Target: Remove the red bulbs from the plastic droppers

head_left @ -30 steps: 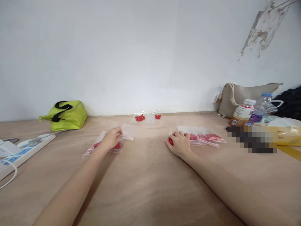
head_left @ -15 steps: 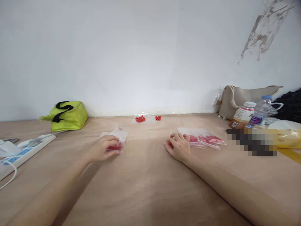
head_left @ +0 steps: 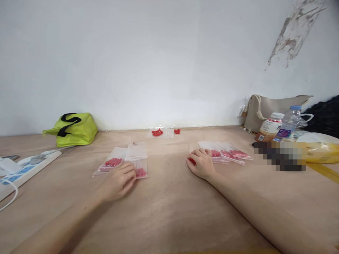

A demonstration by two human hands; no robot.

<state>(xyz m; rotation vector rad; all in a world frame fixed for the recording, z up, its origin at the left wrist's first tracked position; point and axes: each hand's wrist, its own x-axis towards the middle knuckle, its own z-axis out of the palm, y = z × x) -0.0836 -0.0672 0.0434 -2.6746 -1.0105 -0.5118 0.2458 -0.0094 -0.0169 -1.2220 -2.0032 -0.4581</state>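
My left hand (head_left: 122,180) is at the near edge of several clear zip bags, its fingers loosely bent and a gap showing beside the thumb. It overlaps the lower left of a bag with red pieces (head_left: 140,172); nothing shows in its grasp. Left of that lies another bag of small red pieces (head_left: 113,162). My right hand (head_left: 201,163) curls over the left end of a fanned row of similar bags (head_left: 238,153), with red pieces visible between thumb and fingers. Its fingertips are partly hidden.
Loose red pieces (head_left: 157,132) lie on clear plastic by the wall, beside a smaller red cluster (head_left: 177,131). A green bag (head_left: 76,130) and a power strip (head_left: 26,167) stand left. Bottles (head_left: 270,127), a beige bag (head_left: 275,106) and a yellow package (head_left: 321,151) are at right.
My left hand has drawn back toward me off the right-hand bag, uncovering the bags and red pieces at left. My right hand stays on its bags. The view has shifted slightly.
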